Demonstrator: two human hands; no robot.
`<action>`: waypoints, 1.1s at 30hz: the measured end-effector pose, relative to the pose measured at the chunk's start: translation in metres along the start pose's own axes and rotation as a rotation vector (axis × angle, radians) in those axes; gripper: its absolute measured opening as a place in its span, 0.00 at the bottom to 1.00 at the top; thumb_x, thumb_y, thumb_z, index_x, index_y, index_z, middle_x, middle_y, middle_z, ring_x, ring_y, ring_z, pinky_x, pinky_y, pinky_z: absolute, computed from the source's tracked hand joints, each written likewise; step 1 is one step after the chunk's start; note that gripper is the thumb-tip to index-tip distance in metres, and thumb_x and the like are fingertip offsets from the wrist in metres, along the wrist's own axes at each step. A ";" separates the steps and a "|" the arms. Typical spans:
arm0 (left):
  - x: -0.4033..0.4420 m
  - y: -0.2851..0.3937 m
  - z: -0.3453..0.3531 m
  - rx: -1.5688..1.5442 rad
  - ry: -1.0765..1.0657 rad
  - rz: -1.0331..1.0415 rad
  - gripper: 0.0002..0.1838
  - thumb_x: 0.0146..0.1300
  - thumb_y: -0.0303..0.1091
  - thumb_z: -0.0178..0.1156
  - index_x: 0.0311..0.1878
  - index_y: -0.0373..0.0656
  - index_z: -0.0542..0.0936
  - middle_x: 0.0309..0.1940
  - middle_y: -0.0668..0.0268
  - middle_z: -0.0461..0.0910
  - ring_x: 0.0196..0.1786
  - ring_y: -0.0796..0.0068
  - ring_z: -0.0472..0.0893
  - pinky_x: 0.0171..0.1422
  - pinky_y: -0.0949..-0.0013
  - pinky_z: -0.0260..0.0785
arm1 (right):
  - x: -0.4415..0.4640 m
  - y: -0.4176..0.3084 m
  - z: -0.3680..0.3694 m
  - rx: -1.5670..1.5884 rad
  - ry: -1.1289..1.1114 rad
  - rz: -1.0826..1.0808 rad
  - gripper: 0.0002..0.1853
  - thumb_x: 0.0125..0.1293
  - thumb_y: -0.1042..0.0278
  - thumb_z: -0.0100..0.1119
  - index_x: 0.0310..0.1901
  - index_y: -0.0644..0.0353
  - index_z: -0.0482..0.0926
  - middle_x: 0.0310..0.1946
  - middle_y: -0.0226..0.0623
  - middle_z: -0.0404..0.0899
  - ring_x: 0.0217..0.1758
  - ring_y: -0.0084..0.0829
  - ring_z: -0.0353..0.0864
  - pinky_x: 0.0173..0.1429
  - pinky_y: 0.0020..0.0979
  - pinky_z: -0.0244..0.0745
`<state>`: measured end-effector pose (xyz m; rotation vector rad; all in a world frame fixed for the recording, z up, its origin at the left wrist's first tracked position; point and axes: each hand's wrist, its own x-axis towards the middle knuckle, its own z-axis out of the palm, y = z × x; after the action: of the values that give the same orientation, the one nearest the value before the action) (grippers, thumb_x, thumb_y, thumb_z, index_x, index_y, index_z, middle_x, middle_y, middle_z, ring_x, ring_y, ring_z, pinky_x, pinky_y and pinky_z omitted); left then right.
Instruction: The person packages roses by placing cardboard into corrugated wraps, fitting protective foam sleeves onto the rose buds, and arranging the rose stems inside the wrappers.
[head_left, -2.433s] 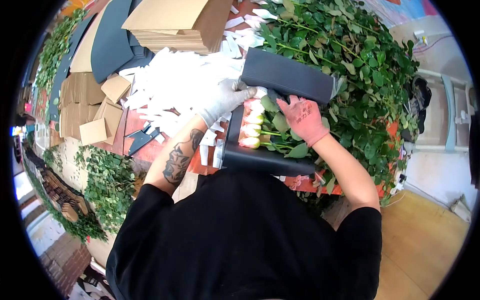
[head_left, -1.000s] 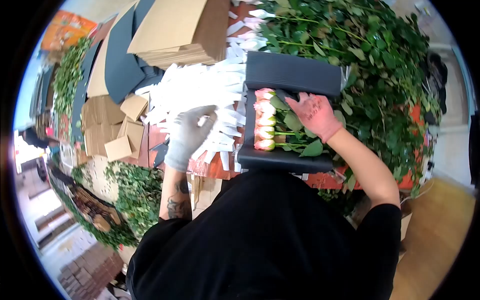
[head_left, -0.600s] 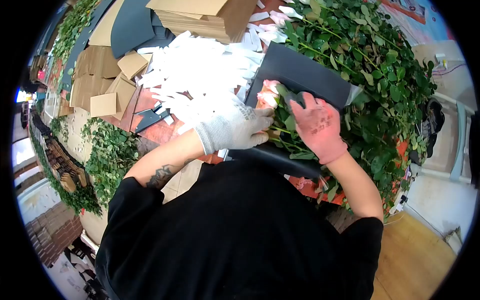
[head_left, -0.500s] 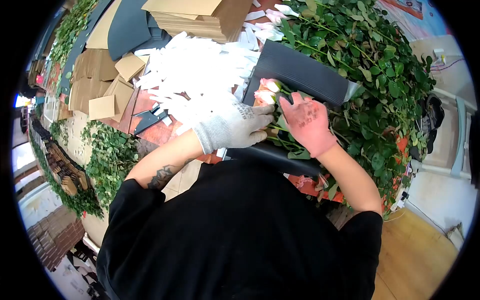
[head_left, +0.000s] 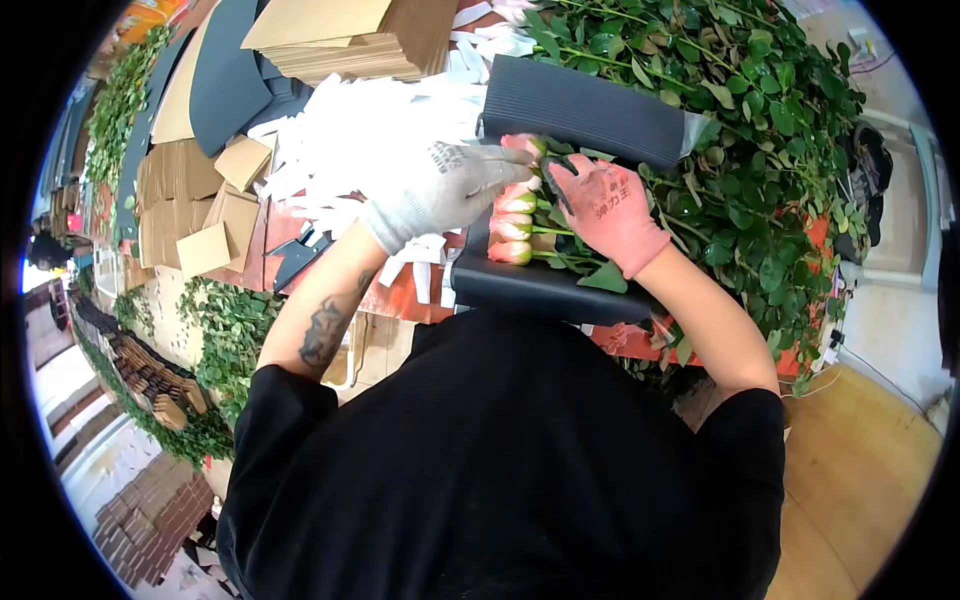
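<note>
My left hand [head_left: 450,190], in a grey-white glove, reaches over the upper rose heads with its fingers stretched out flat against them. A row of pink roses [head_left: 512,228] lies with heads to the left and green stems to the right. My right hand [head_left: 605,205], in a pink glove with dark fingertips, curls its thumb and fingers around a rose stem just right of the heads; the fingers partly hide the stem. Under the roses lies a black corrugated wrapping sheet, its ribbed far flap [head_left: 590,110] raised and its near edge [head_left: 540,292] rolled up toward me.
White paper strips [head_left: 350,130] are heaped left of the roses. Stacked brown cardboard [head_left: 340,40] and black sheets [head_left: 228,80] stand behind. A black cutting tool [head_left: 297,258] lies near the left table edge. Leafy rose stems [head_left: 740,190] cover the right side.
My left hand has lifted up and away from the near roses, uncovering more of the pink heads in a row. My right hand has shifted slightly. The whole view has tilted a little.
</note>
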<state>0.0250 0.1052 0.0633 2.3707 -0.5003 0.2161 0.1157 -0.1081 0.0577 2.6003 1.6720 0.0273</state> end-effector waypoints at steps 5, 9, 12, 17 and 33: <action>0.009 -0.022 0.006 0.021 -0.257 0.000 0.20 0.58 0.24 0.52 0.53 0.52 0.80 0.52 0.65 0.80 0.47 0.66 0.82 0.52 0.69 0.73 | -0.008 -0.013 -0.023 0.065 -0.075 -0.033 0.18 0.56 0.54 0.58 0.48 0.49 0.77 0.48 0.36 0.75 0.44 0.35 0.79 0.48 0.34 0.71; 0.010 -0.024 0.008 0.001 -0.209 0.058 0.21 0.57 0.25 0.52 0.52 0.54 0.81 0.54 0.66 0.79 0.46 0.67 0.82 0.51 0.69 0.74 | -0.002 -0.011 -0.007 0.087 -0.190 -0.020 0.15 0.57 0.54 0.58 0.42 0.52 0.76 0.41 0.36 0.76 0.41 0.36 0.79 0.44 0.35 0.72; 0.009 -0.015 0.005 0.120 -0.315 -0.013 0.20 0.57 0.26 0.52 0.52 0.53 0.81 0.55 0.66 0.78 0.46 0.67 0.82 0.50 0.69 0.74 | -0.001 -0.016 -0.003 0.084 -0.262 -0.038 0.14 0.57 0.54 0.58 0.39 0.53 0.75 0.37 0.35 0.75 0.39 0.36 0.79 0.43 0.34 0.72; 0.009 -0.006 0.008 0.052 -0.233 -0.055 0.16 0.58 0.38 0.59 0.51 0.53 0.82 0.55 0.70 0.78 0.49 0.69 0.80 0.53 0.68 0.72 | -0.006 -0.014 -0.001 0.124 0.072 -0.113 0.10 0.55 0.60 0.56 0.37 0.53 0.75 0.33 0.32 0.76 0.35 0.34 0.79 0.36 0.34 0.70; -0.004 0.012 0.017 0.147 -0.305 -0.198 0.31 0.55 0.48 0.62 0.60 0.42 0.73 0.66 0.60 0.65 0.54 0.59 0.78 0.56 0.61 0.71 | 0.009 -0.030 -0.041 0.169 -0.531 -0.150 0.25 0.63 0.50 0.49 0.62 0.42 0.69 0.35 0.36 0.79 0.41 0.35 0.80 0.44 0.38 0.73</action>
<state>0.0165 0.0867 0.0565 2.5925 -0.3965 -0.2092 0.0904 -0.0864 0.0965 2.2825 1.7027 -0.7671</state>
